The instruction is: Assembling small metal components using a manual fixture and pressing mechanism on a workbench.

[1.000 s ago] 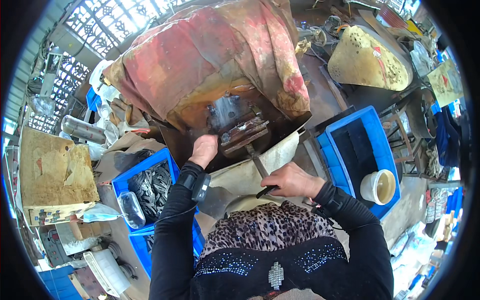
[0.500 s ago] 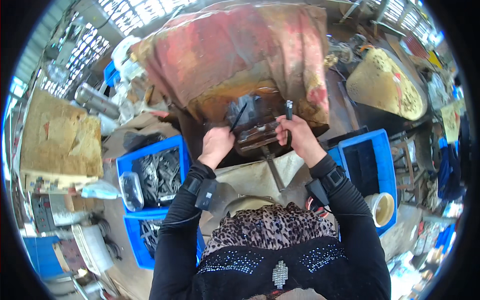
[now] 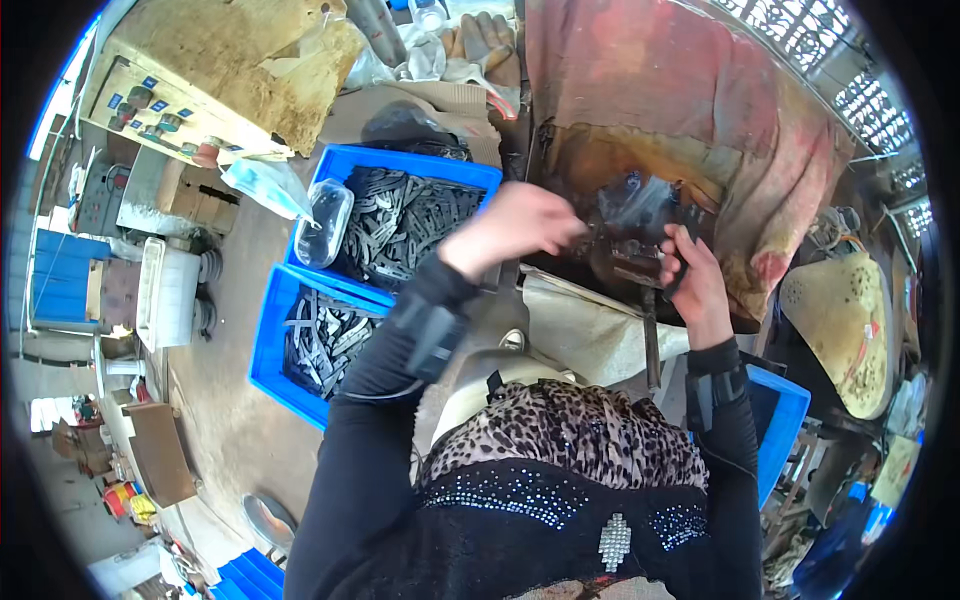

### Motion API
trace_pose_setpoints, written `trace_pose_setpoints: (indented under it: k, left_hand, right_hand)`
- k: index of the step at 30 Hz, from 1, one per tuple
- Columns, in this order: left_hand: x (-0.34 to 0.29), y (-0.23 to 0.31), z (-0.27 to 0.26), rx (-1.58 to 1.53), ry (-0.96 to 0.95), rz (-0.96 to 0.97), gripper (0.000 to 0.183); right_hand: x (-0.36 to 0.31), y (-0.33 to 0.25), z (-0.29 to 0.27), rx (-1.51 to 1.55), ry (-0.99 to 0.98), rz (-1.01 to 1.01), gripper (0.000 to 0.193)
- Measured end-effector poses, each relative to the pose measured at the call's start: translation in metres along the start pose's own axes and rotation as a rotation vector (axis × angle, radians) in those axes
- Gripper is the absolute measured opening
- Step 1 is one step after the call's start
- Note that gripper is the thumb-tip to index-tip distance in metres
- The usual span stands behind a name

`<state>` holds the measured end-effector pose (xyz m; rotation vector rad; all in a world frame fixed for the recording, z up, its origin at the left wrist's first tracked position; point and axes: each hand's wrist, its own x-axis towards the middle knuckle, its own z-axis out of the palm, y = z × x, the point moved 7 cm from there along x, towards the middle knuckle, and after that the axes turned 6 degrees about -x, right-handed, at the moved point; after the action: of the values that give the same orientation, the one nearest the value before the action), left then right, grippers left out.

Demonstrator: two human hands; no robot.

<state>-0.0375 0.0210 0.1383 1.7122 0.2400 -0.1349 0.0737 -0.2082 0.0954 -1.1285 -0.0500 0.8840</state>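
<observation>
My left hand (image 3: 520, 228) is blurred by motion, beside the right edge of a blue bin (image 3: 468, 168) full of dark, narrow metal pieces (image 3: 400, 220). Whether its fingers hold anything does not show. My right hand (image 3: 700, 285) is closed round a slim dark piece (image 3: 679, 272), mostly hidden by the fingers. That hand is at the dim opening of a machine draped with a stained reddish cloth (image 3: 650, 80). Crumpled clear plastic (image 3: 640, 205) hangs inside the opening.
A second blue bin (image 3: 268, 345) of metal strips stands nearer on the left. A clear plastic tub (image 3: 324, 222) sits on the bins' edge. Another blue bin (image 3: 785, 420) is right of my arm. A control box (image 3: 180, 120) stands far left, and gloves (image 3: 485, 45) lie behind.
The view has swung left. My left hand has moved from the machine opening toward the bin, and the thin dark rod it held no longer shows. My right hand stays by the machine.
</observation>
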Motion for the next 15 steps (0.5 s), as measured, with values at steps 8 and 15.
trace_pose_setpoints:
  k: [8,15]
  left_hand:
    - [-0.059,-0.218,-0.164,0.863,0.619,-0.183,0.02]
    - [-0.049,-0.27,-0.155,0.932,0.559,-0.016,0.012]
  right_hand:
    - [-0.048,0.003,-0.059,0.094,0.168,0.067,0.041]
    - [-0.064,0.008,-0.039,0.094,0.118,0.094,0.079]
